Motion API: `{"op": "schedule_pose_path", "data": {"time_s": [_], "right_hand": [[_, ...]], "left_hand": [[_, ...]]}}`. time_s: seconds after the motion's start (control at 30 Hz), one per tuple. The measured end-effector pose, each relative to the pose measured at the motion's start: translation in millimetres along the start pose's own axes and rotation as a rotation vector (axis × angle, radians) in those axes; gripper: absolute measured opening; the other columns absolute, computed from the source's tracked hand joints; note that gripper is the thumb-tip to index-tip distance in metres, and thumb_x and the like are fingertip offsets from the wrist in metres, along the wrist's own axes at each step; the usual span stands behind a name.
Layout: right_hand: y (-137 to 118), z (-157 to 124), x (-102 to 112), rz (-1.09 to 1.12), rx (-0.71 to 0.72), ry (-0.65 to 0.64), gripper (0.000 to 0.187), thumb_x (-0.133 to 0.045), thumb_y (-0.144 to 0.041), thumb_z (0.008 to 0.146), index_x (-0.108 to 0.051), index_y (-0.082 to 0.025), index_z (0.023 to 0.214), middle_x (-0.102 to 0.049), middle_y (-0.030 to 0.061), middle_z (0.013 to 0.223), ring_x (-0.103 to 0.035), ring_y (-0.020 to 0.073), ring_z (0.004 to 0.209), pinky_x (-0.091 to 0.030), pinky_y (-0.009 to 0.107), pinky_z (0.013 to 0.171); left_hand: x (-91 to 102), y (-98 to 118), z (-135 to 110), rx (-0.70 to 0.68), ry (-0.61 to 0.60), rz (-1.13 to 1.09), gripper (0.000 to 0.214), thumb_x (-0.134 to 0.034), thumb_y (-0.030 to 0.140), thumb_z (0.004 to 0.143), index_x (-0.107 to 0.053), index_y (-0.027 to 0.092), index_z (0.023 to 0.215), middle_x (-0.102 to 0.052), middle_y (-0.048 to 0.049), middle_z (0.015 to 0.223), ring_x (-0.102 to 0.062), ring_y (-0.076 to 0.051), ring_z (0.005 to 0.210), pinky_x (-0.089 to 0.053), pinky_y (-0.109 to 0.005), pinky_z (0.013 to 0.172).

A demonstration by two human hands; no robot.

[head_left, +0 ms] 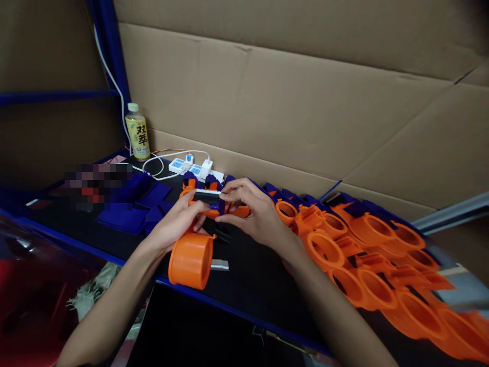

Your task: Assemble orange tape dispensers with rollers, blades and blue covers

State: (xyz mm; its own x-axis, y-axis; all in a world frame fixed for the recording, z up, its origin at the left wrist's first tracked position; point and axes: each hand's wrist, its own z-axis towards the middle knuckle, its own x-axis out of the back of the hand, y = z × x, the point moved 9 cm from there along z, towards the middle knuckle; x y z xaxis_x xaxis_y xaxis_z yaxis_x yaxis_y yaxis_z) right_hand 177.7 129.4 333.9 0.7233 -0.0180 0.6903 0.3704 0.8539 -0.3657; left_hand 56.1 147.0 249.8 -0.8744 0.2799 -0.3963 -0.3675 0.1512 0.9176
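Both my hands meet over the black table (244,285) and hold one orange plastic part (191,260), which ends in a wide round cup near the table's front edge. My left hand (178,224) is wrapped round its body from the left. My right hand (254,214) pinches a black strip with a white edge (207,195) at the part's top, fingers curled. Blue pieces show on the part between my fingers.
Several more orange cup-shaped parts (367,255) with blue pieces lie in a row to the right. Blue flat pieces (130,214) lie at the left. A drink bottle (138,132), white power adapters (191,167) and cables stand at the back, before a cardboard wall (290,102).
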Motion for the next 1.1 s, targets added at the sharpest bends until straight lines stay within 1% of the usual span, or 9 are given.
{"op": "schedule_pose_path", "data": {"time_s": [0.27,0.37,0.5,0.63,0.73,0.83,0.93,1.0,1.1], "right_hand": [[1,-7,-5,0.103,0.012,0.126,0.031,-0.081,-0.030,0.083,-0.065,-0.022,0.109,-0.065,0.0082,0.119,-0.067,0.0156,0.089,-0.061,0.029,0.069],[0,-7,-5,0.116,-0.033,0.133,0.030,-0.080,-0.030,0.084,-0.066,-0.022,0.110,-0.066,0.0085,0.120,-0.069,0.0154,0.087,-0.063,0.030,0.068],[-9,-3,2,0.094,-0.079,0.132,0.028,-0.078,-0.028,0.086,-0.067,-0.023,0.112,-0.067,0.0090,0.120,-0.071,0.0179,0.094,-0.065,0.029,0.067],[-25,1,8,-0.047,-0.075,0.193,0.027,-0.073,-0.020,0.089,-0.066,-0.025,0.115,-0.066,0.0093,0.118,-0.069,0.0214,0.104,-0.066,0.031,0.070],[-37,7,-3,-0.059,-0.057,0.086,0.035,-0.070,-0.019,0.091,-0.063,-0.027,0.124,-0.066,0.0082,0.123,-0.066,0.0220,0.112,-0.065,0.034,0.081],[-33,14,-7,0.066,-0.119,0.062,0.047,-0.072,-0.030,0.091,-0.057,-0.029,0.135,-0.066,0.0060,0.128,-0.070,0.0173,0.096,-0.063,0.029,0.074],[-6,21,-3,0.102,-0.275,0.189,0.034,-0.059,-0.037,0.099,-0.058,-0.026,0.131,-0.072,0.0042,0.110,-0.067,0.0129,0.072,-0.056,0.026,0.060],[7,30,-21,0.007,-0.294,0.115,0.021,-0.052,-0.031,0.103,-0.065,-0.023,0.117,-0.074,0.0029,0.098,-0.068,0.0138,0.073,-0.053,0.026,0.065],[12,45,-81,-0.184,-0.150,-0.202,0.015,-0.055,-0.019,0.099,-0.069,-0.020,0.104,-0.075,0.0052,0.102,-0.069,0.0179,0.088,-0.050,0.028,0.075]], "left_hand": [[0.6,7,-4,-0.042,-0.027,-0.006,0.019,-0.064,0.017,0.073,-0.060,0.021,0.091,-0.048,0.0070,0.055,-0.035,-0.008,0.044,-0.054,-0.025,0.055],[2.1,6,-6,-0.010,-0.089,-0.116,0.024,-0.066,0.017,0.073,-0.063,0.019,0.096,-0.059,0.0017,0.065,-0.051,-0.011,0.051,-0.055,-0.026,0.057],[1.5,7,-10,0.026,-0.174,-0.188,0.042,-0.074,0.024,0.075,-0.065,0.021,0.116,-0.071,-0.0067,0.096,-0.069,-0.020,0.069,-0.060,-0.036,0.066],[11.7,22,-11,-0.129,-0.018,0.044,0.046,-0.083,0.029,0.075,-0.067,0.021,0.118,-0.073,-0.0075,0.107,-0.071,-0.022,0.085,-0.058,-0.032,0.074],[14.5,36,-14,-0.237,0.086,0.287,0.040,-0.087,0.030,0.072,-0.074,0.017,0.107,-0.075,-0.0073,0.102,-0.069,-0.022,0.091,-0.054,-0.028,0.079],[21.7,50,-19,-0.297,0.148,0.347,0.029,-0.085,0.035,0.075,-0.076,0.017,0.095,-0.076,-0.0064,0.095,-0.068,-0.021,0.087,-0.053,-0.027,0.076],[39.7,68,-32,-0.368,0.250,0.328,0.024,-0.085,0.036,0.074,-0.074,0.016,0.081,-0.072,-0.0041,0.082,-0.067,-0.020,0.077,-0.052,-0.026,0.069],[49.9,76,-41,-0.393,0.271,0.285,0.020,-0.081,0.033,0.078,-0.075,0.016,0.085,-0.073,-0.0040,0.083,-0.067,-0.019,0.076,-0.052,-0.026,0.069],[64.5,82,-50,-0.415,0.273,0.161,0.016,-0.078,0.028,0.079,-0.074,0.017,0.089,-0.073,-0.0036,0.083,-0.067,-0.019,0.072,-0.052,-0.026,0.065]]}}
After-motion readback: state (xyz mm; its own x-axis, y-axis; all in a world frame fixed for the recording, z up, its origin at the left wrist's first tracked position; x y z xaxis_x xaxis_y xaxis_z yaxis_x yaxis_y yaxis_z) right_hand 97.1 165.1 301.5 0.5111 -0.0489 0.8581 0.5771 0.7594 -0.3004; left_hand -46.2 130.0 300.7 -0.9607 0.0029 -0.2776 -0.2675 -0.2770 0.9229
